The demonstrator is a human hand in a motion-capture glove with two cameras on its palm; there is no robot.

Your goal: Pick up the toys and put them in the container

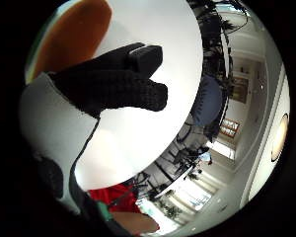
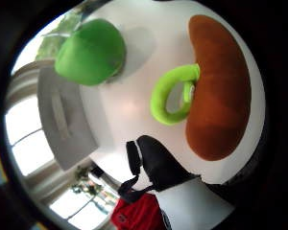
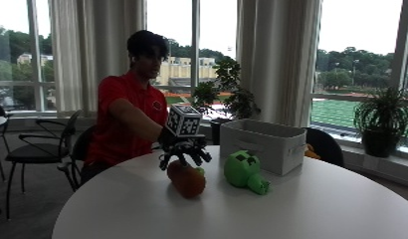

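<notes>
Surface: round white table [image 3: 336, 209] before tall windows and curtains. On it I list an orange toy [image 3: 187, 180] with a green loop [image 2: 170, 96], a green toy [image 3: 244, 172] to its right, and a white container [image 3: 263, 144] behind that. My gloved right hand [image 3: 183, 152] hovers just above the orange toy, fingers spread downward, grasping nothing.

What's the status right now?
Hand open, hovering over orange toy. Green toy on table, beside container. Nothing blocking.
</notes>
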